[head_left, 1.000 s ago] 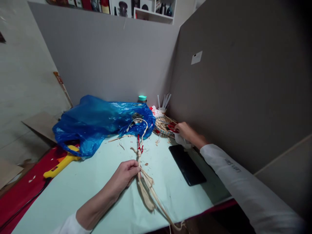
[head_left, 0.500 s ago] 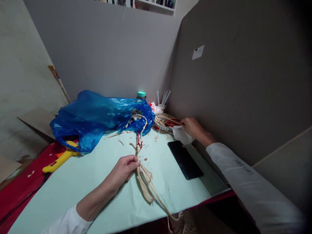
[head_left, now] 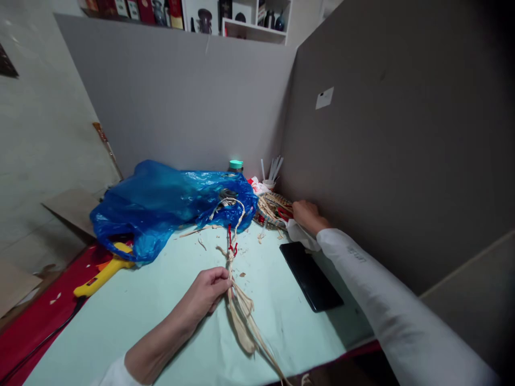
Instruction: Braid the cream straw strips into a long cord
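Between thumb and fingers, my left hand pinches a braided cord of pale dried plant fibre. Loose strands and a broad leaf-like strip hang from it toward the table's front edge. A red tie is knotted near the braid's upper part, and the braid's far end curls onto the blue bag. My right hand reaches into a round woven basket holding pale strips and something red. Its fingertips are partly hidden, so what they hold cannot be made out. A white cloth or paper lies beneath that hand.
A blue plastic bag covers the table's back left, with a yellow glue gun-like tool and its cord beside it. A black phone lies at right. A jar with a green lid and white sticks stand behind. Grey panels enclose the back and right.
My view has tilted up, so the scene sits lower. My right hand has reached a little farther into the basket. The left hand keeps its pinch on the braid.
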Demonstrator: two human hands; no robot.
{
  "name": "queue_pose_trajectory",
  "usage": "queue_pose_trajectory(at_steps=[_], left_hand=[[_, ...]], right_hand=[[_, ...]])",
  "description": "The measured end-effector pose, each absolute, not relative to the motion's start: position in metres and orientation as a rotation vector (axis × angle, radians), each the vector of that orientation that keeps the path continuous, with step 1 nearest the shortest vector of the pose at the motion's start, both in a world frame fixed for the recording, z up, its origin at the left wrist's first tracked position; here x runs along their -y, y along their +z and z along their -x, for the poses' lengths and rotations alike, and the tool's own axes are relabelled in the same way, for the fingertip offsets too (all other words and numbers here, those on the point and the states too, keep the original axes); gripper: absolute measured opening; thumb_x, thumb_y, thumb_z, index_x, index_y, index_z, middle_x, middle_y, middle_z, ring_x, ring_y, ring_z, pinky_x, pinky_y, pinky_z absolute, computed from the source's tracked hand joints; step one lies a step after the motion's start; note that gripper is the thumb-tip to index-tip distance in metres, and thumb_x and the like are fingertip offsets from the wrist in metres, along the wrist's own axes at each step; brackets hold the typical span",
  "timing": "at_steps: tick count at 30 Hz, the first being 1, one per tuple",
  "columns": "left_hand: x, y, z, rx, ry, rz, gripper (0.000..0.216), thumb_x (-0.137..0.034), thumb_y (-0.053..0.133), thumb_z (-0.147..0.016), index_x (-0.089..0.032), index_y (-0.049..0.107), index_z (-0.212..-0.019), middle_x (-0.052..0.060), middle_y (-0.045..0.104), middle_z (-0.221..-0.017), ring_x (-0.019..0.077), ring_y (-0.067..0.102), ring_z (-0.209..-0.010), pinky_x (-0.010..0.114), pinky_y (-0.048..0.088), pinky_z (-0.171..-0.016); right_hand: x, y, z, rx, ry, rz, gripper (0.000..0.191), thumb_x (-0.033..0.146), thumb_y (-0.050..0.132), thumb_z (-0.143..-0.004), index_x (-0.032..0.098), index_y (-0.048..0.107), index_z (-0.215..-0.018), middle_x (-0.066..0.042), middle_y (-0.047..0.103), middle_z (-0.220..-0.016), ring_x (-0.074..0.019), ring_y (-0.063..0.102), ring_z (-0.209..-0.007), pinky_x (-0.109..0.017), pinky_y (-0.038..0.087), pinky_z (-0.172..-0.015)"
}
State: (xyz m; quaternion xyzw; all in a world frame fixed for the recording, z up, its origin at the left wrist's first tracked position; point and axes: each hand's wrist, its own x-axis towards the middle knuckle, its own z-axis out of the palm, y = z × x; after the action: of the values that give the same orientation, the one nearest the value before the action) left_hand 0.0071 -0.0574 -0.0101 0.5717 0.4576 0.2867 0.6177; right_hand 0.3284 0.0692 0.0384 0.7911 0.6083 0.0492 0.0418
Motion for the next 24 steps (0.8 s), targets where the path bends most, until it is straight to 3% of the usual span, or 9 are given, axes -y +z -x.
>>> queue_pose_trajectory(at_steps=[14,18,20,24], left_hand=[[0.057,-0.008,-0.007,-1.045,0.623,-1.297,0.026,-0.042,0.06,-0.076,-0.017,0.052,-0.073,-0.01,0.033,-0.049,0.0046,0.02,-0.04,0.024,0.01,-0.041],[0.057,-0.009,-0.006,-1.036,0.635,-1.284,0.027,-0.042,0.061,-0.076,-0.017,0.052,-0.074,-0.01,0.031,-0.049,0.0044,0.018,-0.04,0.024,0.009,-0.04],[0.057,-0.009,-0.006,-1.037,0.632,-1.274,0.025,-0.041,0.061,-0.076,-0.017,0.052,-0.073,-0.01,0.03,-0.049,0.0047,0.018,-0.041,0.024,0.01,-0.04],[0.059,-0.004,-0.007,-1.061,0.643,-1.261,0.023,-0.038,0.061,-0.075,-0.016,0.053,-0.073,-0.008,0.039,-0.049,0.0043,0.022,-0.039,0.024,0.01,-0.041]], right_hand=[[-0.084,0.046,-0.326,-1.998,0.175,-2.628,0.031,0.033,0.058,-0.093,0.015,0.059,-0.118,-0.01,0.061,-0.116,-0.0204,0.062,-0.099,-0.039,0.053,-0.084],[-0.079,0.072,-0.314,-2.179,0.271,-2.791,0.029,0.017,0.041,-0.096,0.009,0.057,-0.119,-0.017,0.067,-0.104,-0.0226,0.064,-0.094,-0.03,0.047,-0.075],[-0.072,0.09,-0.305,-2.313,0.267,-2.827,0.034,0.018,0.032,-0.096,0.008,0.057,-0.118,-0.018,0.067,-0.106,-0.0221,0.063,-0.093,-0.027,0.043,-0.07],[-0.031,0.111,-0.274,-2.62,-0.188,-2.674,0.036,0.034,0.032,-0.096,0.016,0.062,-0.103,-0.006,0.069,-0.077,-0.0135,0.057,-0.057,-0.022,0.037,-0.05]])
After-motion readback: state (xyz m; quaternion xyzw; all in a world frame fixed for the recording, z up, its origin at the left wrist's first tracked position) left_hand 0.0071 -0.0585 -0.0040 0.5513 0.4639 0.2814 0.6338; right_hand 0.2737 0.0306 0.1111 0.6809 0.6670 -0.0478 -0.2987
